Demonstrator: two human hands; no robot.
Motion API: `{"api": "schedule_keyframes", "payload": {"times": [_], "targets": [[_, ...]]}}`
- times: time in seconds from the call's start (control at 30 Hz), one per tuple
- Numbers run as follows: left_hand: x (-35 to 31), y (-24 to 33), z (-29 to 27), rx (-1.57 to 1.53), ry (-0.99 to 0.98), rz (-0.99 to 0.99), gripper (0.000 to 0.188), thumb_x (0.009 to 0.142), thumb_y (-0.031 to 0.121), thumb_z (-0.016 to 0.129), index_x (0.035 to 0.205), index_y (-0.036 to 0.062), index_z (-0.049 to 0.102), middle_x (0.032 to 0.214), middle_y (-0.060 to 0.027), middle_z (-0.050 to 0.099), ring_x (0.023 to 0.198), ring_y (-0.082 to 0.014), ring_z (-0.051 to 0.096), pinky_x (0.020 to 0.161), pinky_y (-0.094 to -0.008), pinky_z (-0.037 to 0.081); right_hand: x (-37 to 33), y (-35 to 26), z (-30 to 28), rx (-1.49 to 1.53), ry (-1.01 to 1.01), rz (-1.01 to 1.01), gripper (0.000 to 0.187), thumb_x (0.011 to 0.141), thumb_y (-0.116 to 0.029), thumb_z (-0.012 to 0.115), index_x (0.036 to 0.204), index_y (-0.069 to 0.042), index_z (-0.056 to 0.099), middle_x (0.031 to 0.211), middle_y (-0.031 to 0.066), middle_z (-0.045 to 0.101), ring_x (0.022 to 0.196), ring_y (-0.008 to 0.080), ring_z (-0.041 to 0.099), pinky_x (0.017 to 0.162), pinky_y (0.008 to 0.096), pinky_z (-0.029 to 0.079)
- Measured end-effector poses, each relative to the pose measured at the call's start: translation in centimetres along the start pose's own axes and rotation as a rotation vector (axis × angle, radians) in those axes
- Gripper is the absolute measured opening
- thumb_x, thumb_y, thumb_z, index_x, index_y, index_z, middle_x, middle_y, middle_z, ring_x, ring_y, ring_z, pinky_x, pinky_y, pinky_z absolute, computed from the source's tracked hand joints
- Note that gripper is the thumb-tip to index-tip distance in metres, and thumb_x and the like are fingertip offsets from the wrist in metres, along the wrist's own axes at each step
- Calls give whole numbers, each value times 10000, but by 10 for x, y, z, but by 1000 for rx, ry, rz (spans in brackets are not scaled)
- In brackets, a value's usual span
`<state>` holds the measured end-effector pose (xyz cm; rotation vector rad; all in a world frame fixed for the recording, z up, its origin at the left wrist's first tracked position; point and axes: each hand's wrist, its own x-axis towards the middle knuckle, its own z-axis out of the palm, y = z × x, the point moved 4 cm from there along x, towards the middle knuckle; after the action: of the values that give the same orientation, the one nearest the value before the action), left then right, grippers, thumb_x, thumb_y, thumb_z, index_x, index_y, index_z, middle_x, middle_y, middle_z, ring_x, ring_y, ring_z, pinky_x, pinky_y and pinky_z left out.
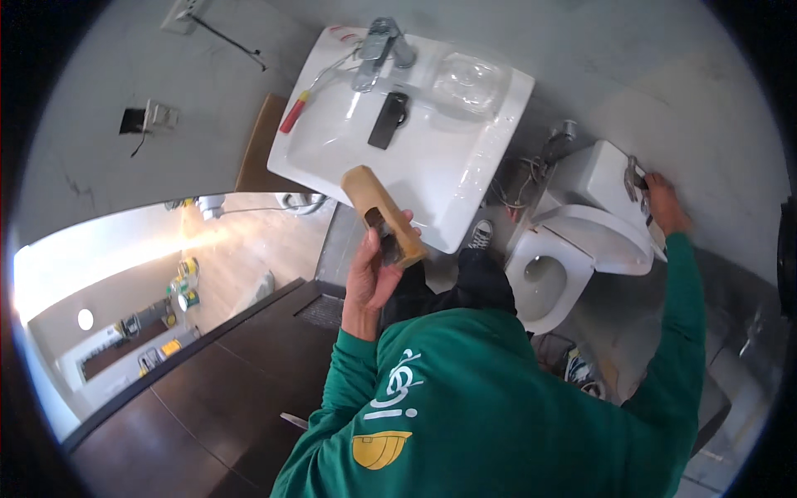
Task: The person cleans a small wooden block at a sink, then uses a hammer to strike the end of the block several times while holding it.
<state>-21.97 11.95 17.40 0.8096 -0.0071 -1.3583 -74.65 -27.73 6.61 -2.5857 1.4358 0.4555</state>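
My left hand (pixel 368 278) is closed around a long brown cardboard box (pixel 362 187) with a cut-out window, raised in front of the sink's near edge. Something dark shows through the window. Far to the right, my right hand (pixel 665 204) reaches onto the toilet tank (pixel 591 178). Its fingers curl at a small dark thing, partly hidden, beside a grey metal tool (pixel 633 179) lying on top. A white sink (pixel 332 141) stands ahead, with a chrome faucet (pixel 378 51) and a black rectangular piece (pixel 385 124) in its basin.
A screwdriver with a red and yellow handle (pixel 294 113) and a clear plastic package (pixel 471 85) rest on the sink. The toilet bowl (pixel 544 274) is open at my right. A large mirror (pixel 241 241) and a dark tiled surface (pixel 216 398) lie to my left.
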Motion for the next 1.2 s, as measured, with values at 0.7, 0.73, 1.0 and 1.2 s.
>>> {"api": "schedule_keyframes", "payload": {"times": [0.7,0.73,1.0,1.2], "targets": [[21,40,2,71,-80,-42,666,1137,551,302,1538,33,418,1424,-202,609,1104,-307,689,909,-469,608,-136,-252,-123,581,593,-56,403,1050,-173,608,1365,63,519,1286,254,581,1177,418,617,1044,457,477],[14,42,2,65,-71,-33,662,1135,551,314,1541,38,418,1430,-203,607,1115,-310,689,910,-468,609,-144,-276,-112,869,503,11,439,1067,-214,619,1385,73,521,1319,237,604,1229,354,617,1089,432,451],[-31,110,-33,44,-108,94,658,1129,549,367,1539,38,428,1438,-197,599,1146,-322,677,885,-461,600,-160,-500,-120,1527,198,-129,353,1086,-274,626,1291,14,612,1032,72,702,905,163,623,798,334,521],[-66,161,-51,107,-109,277,652,1137,548,295,1529,46,435,1428,-185,614,1082,-288,702,877,-417,629,-155,-567,-186,1045,249,-567,311,1048,-298,655,1217,-41,609,934,123,671,807,251,660,712,381,533]]}}
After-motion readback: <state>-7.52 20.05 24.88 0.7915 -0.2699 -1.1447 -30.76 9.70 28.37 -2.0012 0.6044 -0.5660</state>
